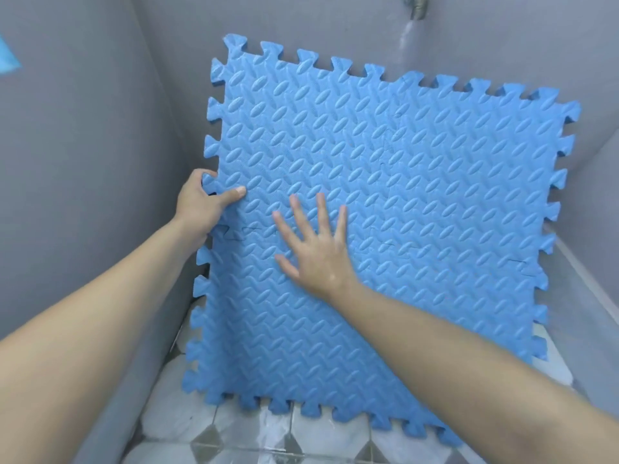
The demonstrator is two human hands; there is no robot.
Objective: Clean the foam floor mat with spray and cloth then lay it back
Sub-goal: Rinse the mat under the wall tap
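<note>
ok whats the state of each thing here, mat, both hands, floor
foam floor mat: off the floor, tilted up against the grey wall, lower edge near the tiles
left hand: grips the mat's left edge, thumb on the front face
right hand: flat on the mat's face, fingers spread
tiled floor: looks wet and glossy

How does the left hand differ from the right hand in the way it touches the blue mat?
The left hand grips the foam mat at its toothed left edge, thumb on the front; the right hand lies flat on the textured face. The left hand's fingers curl round the edge; the right hand's fingers are straight and spread. Both touch the tilted mat.
</note>
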